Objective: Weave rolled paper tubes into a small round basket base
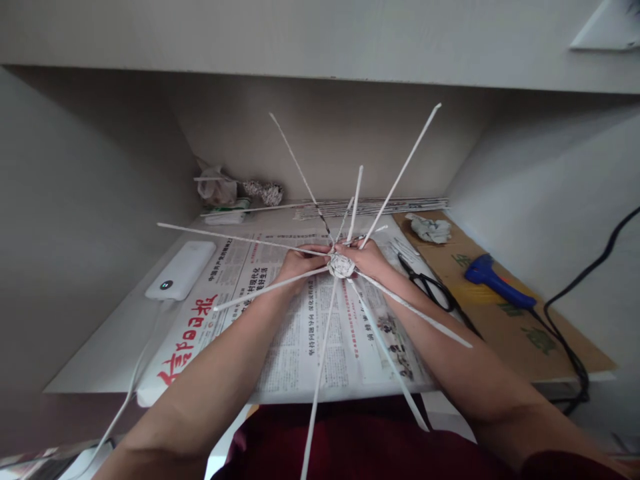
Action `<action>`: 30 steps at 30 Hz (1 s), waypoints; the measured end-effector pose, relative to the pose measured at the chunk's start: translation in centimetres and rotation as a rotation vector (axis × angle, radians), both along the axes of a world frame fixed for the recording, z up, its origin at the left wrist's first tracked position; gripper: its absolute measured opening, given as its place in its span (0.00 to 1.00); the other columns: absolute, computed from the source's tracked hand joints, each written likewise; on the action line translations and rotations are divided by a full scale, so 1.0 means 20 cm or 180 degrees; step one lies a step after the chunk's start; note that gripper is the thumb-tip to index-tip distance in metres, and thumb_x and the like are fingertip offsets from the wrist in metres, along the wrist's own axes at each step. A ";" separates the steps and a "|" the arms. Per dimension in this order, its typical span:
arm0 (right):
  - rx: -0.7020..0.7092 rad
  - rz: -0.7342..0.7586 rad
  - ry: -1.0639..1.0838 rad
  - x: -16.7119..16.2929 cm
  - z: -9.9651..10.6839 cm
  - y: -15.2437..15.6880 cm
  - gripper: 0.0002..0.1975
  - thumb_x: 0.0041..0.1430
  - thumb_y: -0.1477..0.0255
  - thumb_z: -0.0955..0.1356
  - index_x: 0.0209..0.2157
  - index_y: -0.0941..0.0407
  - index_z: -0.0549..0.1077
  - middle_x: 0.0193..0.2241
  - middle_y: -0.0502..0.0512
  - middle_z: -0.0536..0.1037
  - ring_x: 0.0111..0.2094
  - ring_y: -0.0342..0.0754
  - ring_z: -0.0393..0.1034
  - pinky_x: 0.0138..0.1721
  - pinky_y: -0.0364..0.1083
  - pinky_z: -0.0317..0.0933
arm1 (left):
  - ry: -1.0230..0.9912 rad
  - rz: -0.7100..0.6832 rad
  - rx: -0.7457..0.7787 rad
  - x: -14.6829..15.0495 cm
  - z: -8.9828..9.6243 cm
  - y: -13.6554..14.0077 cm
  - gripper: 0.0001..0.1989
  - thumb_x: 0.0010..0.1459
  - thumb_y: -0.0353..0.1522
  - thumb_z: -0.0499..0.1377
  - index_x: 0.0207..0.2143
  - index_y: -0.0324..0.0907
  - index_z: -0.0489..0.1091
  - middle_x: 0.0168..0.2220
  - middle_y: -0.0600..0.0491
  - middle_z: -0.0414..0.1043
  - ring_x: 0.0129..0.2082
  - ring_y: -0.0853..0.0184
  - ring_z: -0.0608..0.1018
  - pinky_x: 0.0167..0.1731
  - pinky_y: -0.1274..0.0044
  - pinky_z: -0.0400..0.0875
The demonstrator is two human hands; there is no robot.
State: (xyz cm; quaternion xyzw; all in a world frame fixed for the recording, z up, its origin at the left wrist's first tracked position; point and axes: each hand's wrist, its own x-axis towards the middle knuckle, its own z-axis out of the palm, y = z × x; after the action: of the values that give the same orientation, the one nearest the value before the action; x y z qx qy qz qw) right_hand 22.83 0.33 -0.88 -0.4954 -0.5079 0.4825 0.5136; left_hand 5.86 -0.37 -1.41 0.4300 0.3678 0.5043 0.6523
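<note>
A small round woven paper disc [343,265] is held up over the newspaper, with several long white rolled-paper spokes [400,177] fanning out from it on all sides. My left hand [301,261] grips its left edge, thumb on top and fingers curled behind. On the opposite side my right hand [367,258] pinches the upper right edge, close to the bases of the spokes. A short paper end pokes out past the right fingers. The hands partly cover the disc's far edge, and the fingertips behind it are hidden.
Newspaper [295,347] covers the tabletop. Black-handled scissors [427,283] and a blue glue gun [500,283] with a cord lie on the right, near crumpled paper [429,228]. A white power bank [181,270] is left. Paper sticks [380,207] line the back wall; a shelf edge overhangs.
</note>
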 end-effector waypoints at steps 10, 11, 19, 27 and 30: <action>-0.0067 -0.0177 -0.0215 -0.02 0.00 -0.01 0.18 0.37 0.57 0.77 0.19 0.57 0.75 0.17 0.52 0.76 0.19 0.44 0.67 0.22 0.43 0.60 | -0.0068 0.0250 0.0060 0.02 -0.01 0.00 0.20 0.31 0.34 0.76 0.30 0.36 0.79 0.26 0.50 0.78 0.24 0.66 0.77 0.31 0.72 0.74; -0.0087 -0.0185 -0.0247 -0.02 0.00 -0.01 0.19 0.38 0.56 0.77 0.18 0.57 0.75 0.16 0.52 0.75 0.18 0.44 0.66 0.22 0.43 0.59 | -0.0077 0.0288 0.0074 0.02 -0.01 0.00 0.20 0.31 0.34 0.76 0.30 0.36 0.79 0.26 0.50 0.78 0.24 0.66 0.77 0.31 0.72 0.74; -0.0105 -0.0166 -0.0191 -0.02 0.01 -0.03 0.19 0.36 0.58 0.78 0.23 0.59 0.77 0.19 0.54 0.77 0.20 0.47 0.69 0.24 0.46 0.62 | -0.0090 0.0302 0.0028 0.01 -0.02 0.02 0.21 0.31 0.33 0.76 0.32 0.38 0.80 0.27 0.50 0.79 0.24 0.66 0.78 0.31 0.72 0.75; 0.0030 -0.0118 -0.0214 -0.01 -0.01 -0.01 0.20 0.35 0.58 0.79 0.23 0.60 0.78 0.20 0.55 0.78 0.21 0.46 0.69 0.24 0.45 0.61 | 0.0027 0.0260 0.0160 0.01 -0.05 0.03 0.20 0.31 0.35 0.76 0.30 0.37 0.79 0.26 0.50 0.79 0.24 0.66 0.77 0.30 0.74 0.73; -0.0035 -0.0110 -0.0226 0.00 -0.01 -0.01 0.20 0.34 0.57 0.79 0.21 0.60 0.77 0.17 0.54 0.76 0.18 0.45 0.66 0.21 0.44 0.59 | 0.0048 0.0131 0.0194 0.01 -0.04 0.03 0.20 0.32 0.36 0.75 0.31 0.37 0.79 0.26 0.51 0.78 0.24 0.68 0.77 0.30 0.75 0.72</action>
State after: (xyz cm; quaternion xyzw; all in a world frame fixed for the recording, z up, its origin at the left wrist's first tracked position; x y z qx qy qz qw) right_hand 22.78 0.18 -1.05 -0.5238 -0.5145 0.4584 0.5008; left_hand 6.07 0.21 -2.13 0.4458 0.3659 0.5253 0.6256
